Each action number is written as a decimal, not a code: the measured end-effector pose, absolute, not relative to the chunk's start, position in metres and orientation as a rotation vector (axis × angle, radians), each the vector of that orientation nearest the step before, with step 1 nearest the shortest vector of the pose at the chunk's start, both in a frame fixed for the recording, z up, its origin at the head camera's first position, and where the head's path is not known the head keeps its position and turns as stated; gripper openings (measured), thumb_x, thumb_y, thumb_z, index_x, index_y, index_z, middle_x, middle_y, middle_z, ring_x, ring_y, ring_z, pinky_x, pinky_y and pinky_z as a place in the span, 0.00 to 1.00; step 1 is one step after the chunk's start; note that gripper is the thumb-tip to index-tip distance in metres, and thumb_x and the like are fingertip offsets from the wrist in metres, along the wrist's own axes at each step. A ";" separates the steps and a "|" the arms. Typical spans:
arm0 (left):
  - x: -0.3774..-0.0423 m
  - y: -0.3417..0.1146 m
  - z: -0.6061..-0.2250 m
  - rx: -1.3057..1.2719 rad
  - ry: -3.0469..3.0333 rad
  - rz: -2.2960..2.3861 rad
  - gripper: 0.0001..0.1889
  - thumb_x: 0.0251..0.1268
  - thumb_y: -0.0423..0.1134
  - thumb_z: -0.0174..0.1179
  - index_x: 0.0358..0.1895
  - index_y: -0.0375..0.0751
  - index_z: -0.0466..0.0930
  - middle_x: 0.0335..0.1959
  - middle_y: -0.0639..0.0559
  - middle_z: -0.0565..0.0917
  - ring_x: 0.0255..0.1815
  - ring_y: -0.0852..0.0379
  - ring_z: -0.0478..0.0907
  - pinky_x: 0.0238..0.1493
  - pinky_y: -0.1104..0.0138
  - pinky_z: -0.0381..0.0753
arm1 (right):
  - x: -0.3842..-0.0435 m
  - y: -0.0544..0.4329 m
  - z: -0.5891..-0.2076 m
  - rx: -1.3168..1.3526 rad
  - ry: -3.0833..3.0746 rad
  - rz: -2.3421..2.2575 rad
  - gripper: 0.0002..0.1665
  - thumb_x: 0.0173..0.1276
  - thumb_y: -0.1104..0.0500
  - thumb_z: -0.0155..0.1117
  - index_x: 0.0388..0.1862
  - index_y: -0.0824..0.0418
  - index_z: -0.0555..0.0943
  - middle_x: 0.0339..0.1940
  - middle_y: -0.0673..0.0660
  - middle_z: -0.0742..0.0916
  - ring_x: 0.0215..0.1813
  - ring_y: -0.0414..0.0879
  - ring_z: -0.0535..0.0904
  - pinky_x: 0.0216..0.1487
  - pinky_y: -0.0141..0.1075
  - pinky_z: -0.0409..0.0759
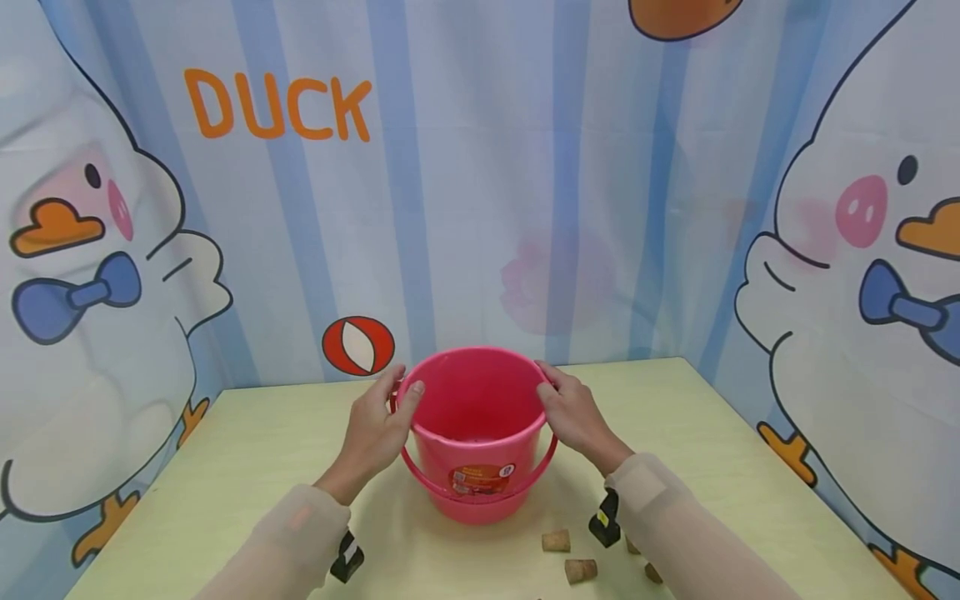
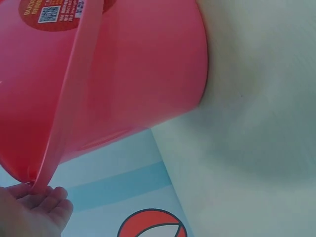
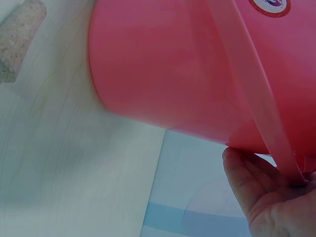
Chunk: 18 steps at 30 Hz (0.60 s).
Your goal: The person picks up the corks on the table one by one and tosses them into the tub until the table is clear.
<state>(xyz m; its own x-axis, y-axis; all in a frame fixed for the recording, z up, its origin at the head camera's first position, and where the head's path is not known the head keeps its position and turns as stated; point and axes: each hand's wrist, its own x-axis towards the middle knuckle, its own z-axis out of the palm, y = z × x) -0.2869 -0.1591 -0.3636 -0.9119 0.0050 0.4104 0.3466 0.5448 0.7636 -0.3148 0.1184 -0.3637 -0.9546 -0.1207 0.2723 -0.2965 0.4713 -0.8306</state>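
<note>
Pale sleeves point(image 1: 277, 542) lay nearest in the head view, with a small black device point(image 1: 347, 557) at each wrist. Ahead of them, a person's left hand point(image 1: 381, 421) and right hand point(image 1: 577, 412) gripped opposite sides of the rim of a pink bucket point(image 1: 480, 450), thumbs at the rim, fingers on the outside. It was upright at the middle of the pale table point(image 1: 667, 425); whether its base bore fully on the surface, I could not tell. Its handle point(image 1: 549, 457) hung down across the front, near an orange label point(image 1: 480, 477). Two corks point(image 1: 581, 571) lay just in front, toward the right sleeve, which partly hid further brown pieces. Behind rose a striped blue backdrop point(image 1: 480, 167) with printed ducks point(image 1: 862, 350) and a red ball point(image 1: 358, 346).

Left wrist view: the handle crossed close before the bucket's wall, and the left hand's bent fingers lay beneath the rim at the handle's joint.

Right wrist view: the wall filled the upper part, a round sticker point(image 3: 270, 5) near the top; the right hand's fingers met the outer wall below the rim, beside the handle's other joint, and one cork lay apart on the table
</note>
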 end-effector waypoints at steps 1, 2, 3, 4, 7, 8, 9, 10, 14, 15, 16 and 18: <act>-0.287 -0.159 -0.365 -0.295 -2.425 -1.314 0.35 0.76 0.49 0.58 0.79 0.37 0.60 0.69 0.40 0.75 0.66 0.40 0.73 0.53 0.50 0.85 | -0.315 0.118 -0.364 0.364 -2.540 1.487 0.32 0.79 0.57 0.44 0.80 0.60 0.64 0.64 0.61 0.83 0.57 0.56 0.83 0.52 0.45 0.87; -0.288 -0.159 -0.366 -0.297 -2.428 -1.317 0.35 0.76 0.48 0.58 0.79 0.36 0.60 0.69 0.40 0.75 0.66 0.40 0.74 0.54 0.50 0.85 | -0.315 0.118 -0.363 0.365 -2.540 1.487 0.32 0.79 0.57 0.44 0.80 0.60 0.64 0.65 0.61 0.83 0.57 0.57 0.83 0.52 0.45 0.87; -0.289 -0.159 -0.367 -0.302 -2.433 -1.319 0.35 0.76 0.47 0.58 0.79 0.36 0.60 0.70 0.39 0.75 0.66 0.40 0.74 0.54 0.50 0.85 | -0.315 0.118 -0.363 0.367 -2.539 1.488 0.32 0.79 0.57 0.44 0.80 0.61 0.64 0.65 0.62 0.83 0.58 0.57 0.83 0.52 0.46 0.86; -0.289 -0.159 -0.367 -0.307 -2.437 -1.319 0.35 0.77 0.46 0.58 0.79 0.35 0.59 0.70 0.39 0.74 0.67 0.39 0.73 0.55 0.50 0.84 | -0.315 0.118 -0.363 0.369 -2.538 1.490 0.32 0.79 0.57 0.44 0.80 0.61 0.64 0.65 0.62 0.83 0.58 0.58 0.83 0.52 0.46 0.86; -0.291 -0.159 -0.369 -0.325 -2.439 -1.318 0.33 0.78 0.44 0.56 0.79 0.33 0.59 0.72 0.37 0.73 0.68 0.38 0.72 0.56 0.48 0.83 | -0.314 0.118 -0.363 0.378 -2.536 1.495 0.32 0.79 0.57 0.44 0.80 0.61 0.64 0.66 0.63 0.82 0.58 0.59 0.82 0.52 0.46 0.86; -0.291 -0.159 -0.370 -0.328 -2.437 -1.321 0.33 0.78 0.43 0.55 0.79 0.33 0.59 0.72 0.37 0.73 0.69 0.38 0.72 0.57 0.48 0.82 | -0.315 0.118 -0.363 0.381 -2.536 1.494 0.32 0.79 0.57 0.44 0.80 0.62 0.63 0.66 0.63 0.82 0.58 0.59 0.82 0.52 0.46 0.86; -0.292 -0.159 -0.370 -0.334 -2.433 -1.317 0.32 0.79 0.43 0.54 0.79 0.33 0.59 0.72 0.37 0.73 0.68 0.38 0.72 0.58 0.48 0.82 | -0.315 0.118 -0.363 0.382 -2.536 1.494 0.32 0.80 0.57 0.44 0.80 0.62 0.63 0.66 0.63 0.82 0.58 0.60 0.82 0.52 0.46 0.86; -0.292 -0.159 -0.371 -0.339 -2.426 -1.310 0.31 0.79 0.42 0.53 0.79 0.33 0.60 0.71 0.37 0.74 0.67 0.39 0.73 0.58 0.48 0.82 | -0.314 0.118 -0.363 0.380 -2.536 1.491 0.32 0.79 0.57 0.44 0.80 0.62 0.63 0.66 0.63 0.82 0.58 0.59 0.82 0.52 0.46 0.86; -0.294 -0.159 -0.374 -0.344 -2.409 -1.281 0.29 0.79 0.40 0.51 0.78 0.33 0.62 0.67 0.38 0.76 0.61 0.42 0.75 0.57 0.49 0.83 | -0.314 0.118 -0.363 0.369 -2.539 1.482 0.32 0.80 0.57 0.44 0.80 0.61 0.64 0.66 0.62 0.82 0.58 0.58 0.83 0.54 0.47 0.86; -0.294 -0.159 -0.374 -0.341 -2.407 -1.281 0.29 0.78 0.40 0.50 0.78 0.33 0.62 0.66 0.38 0.77 0.60 0.43 0.75 0.57 0.50 0.84 | -0.314 0.118 -0.363 0.365 -2.540 1.481 0.32 0.80 0.57 0.44 0.80 0.61 0.64 0.66 0.62 0.82 0.58 0.57 0.83 0.54 0.47 0.86; -0.294 -0.159 -0.375 -0.341 -2.406 -1.282 0.29 0.78 0.39 0.50 0.78 0.33 0.62 0.65 0.39 0.77 0.59 0.43 0.76 0.56 0.50 0.84 | -0.314 0.118 -0.363 0.364 -2.541 1.479 0.32 0.80 0.56 0.44 0.80 0.61 0.64 0.66 0.62 0.82 0.58 0.57 0.83 0.54 0.47 0.86; -0.295 -0.158 -0.375 -0.332 -2.408 -1.293 0.29 0.78 0.38 0.50 0.78 0.34 0.62 0.65 0.39 0.78 0.58 0.44 0.76 0.55 0.51 0.85 | -0.314 0.118 -0.364 0.364 -2.542 1.481 0.32 0.80 0.56 0.44 0.80 0.61 0.64 0.66 0.62 0.82 0.58 0.57 0.83 0.54 0.47 0.86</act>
<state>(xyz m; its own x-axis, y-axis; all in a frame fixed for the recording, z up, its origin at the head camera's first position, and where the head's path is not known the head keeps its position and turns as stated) -0.2946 -0.1584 -0.3751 -0.8974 0.0253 0.4405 0.3812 0.5475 0.7449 -0.3141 0.1182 -0.3637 -0.9543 -0.1210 0.2732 -0.2974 0.4746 -0.8284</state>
